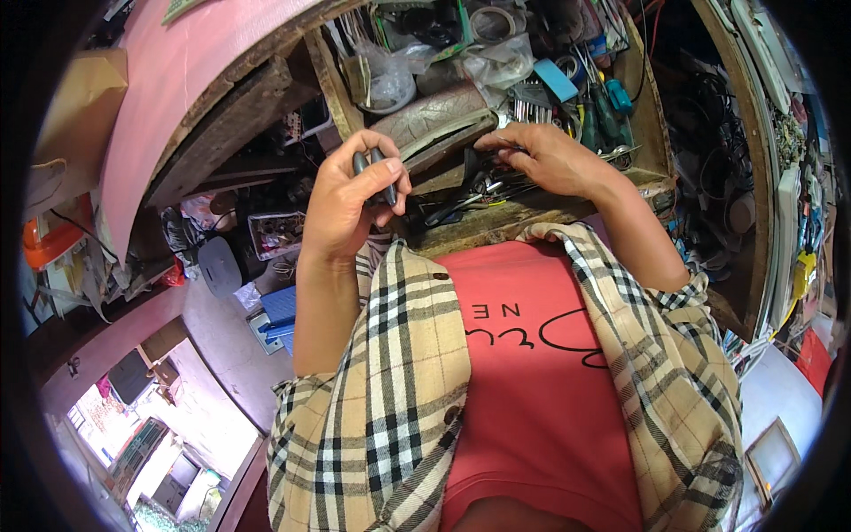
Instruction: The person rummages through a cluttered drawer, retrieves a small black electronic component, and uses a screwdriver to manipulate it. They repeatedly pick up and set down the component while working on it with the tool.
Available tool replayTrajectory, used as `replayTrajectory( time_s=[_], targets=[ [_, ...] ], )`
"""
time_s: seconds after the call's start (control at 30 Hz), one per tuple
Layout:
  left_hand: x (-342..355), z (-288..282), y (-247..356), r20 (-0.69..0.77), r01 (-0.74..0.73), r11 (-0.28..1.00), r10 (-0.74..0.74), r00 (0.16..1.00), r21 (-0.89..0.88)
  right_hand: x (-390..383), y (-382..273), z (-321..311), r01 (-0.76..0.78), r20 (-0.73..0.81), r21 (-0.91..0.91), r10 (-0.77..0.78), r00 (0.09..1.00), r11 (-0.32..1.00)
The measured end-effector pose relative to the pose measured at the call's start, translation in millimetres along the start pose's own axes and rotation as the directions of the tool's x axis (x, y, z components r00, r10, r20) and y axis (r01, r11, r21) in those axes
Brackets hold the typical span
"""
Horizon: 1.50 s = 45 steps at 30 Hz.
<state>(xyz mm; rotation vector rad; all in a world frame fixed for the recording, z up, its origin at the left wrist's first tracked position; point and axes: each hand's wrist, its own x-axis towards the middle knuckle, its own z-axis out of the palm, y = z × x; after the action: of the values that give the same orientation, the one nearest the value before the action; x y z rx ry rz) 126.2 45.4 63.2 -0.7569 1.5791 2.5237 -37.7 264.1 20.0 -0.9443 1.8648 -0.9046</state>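
In the head view my left hand (355, 186) is raised left of an open drawer, its fingers curled round a small dark slim object (385, 182). My right hand (541, 155) reaches into the drawer (541, 213), fingers bent beside an open worn brown zipped case (425, 120). What those fingertips touch is too dark to make out. Dark metal tools (461, 199) lie below the case at the drawer's front. To the right are screwdrivers with green handles (603, 120), a light blue block (554, 80) and silver bits (532, 102).
A pink worktop edge (160, 133) overhangs at the left, with a plastic box of small parts (275, 235) lower down. A tape roll (492, 22) and plastic bags (496, 62) fill the drawer's back. Tangled cables (718, 151) crowd the right side. A bright doorway (195, 417) is at lower left.
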Motion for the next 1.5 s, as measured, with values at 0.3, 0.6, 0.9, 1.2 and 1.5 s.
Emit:
replayTrajectory(
  time_s=[0.3, 0.6, 0.9, 1.2, 1.5],
  targets=[
    [-2, 8, -3, 0.032, 0.082, 0.974, -0.091, 0.995, 0.212, 6, 1, 21, 0.081, 0.067, -0.531, -0.054, 0.996, 0.843],
    [1, 14, 3, -0.019, -0.001, 0.988, 0.004, 1.0, 0.152, 2, 3, 21, 0.117, 0.099, -0.678, -0.068, 0.993, 0.726],
    [31, 16, -2, 0.037, -0.195, 0.848, 0.204, 0.978, 0.492, -62, -5, -45, 0.068, -0.166, -0.353, -0.134, 0.977, 0.933],
    [60, 31, -35, 0.102, -0.081, 0.738, 0.016, 0.995, 0.67, -96, -1, -76, -0.227, -0.435, -0.263, 0.095, 0.896, 0.938],
    [59, 27, -37, 0.107, 0.026, 0.84, -0.1, 0.989, 0.542, -126, 9, -105, -0.297, -0.307, -0.351, 0.19, 0.932, 0.888]
  ],
)
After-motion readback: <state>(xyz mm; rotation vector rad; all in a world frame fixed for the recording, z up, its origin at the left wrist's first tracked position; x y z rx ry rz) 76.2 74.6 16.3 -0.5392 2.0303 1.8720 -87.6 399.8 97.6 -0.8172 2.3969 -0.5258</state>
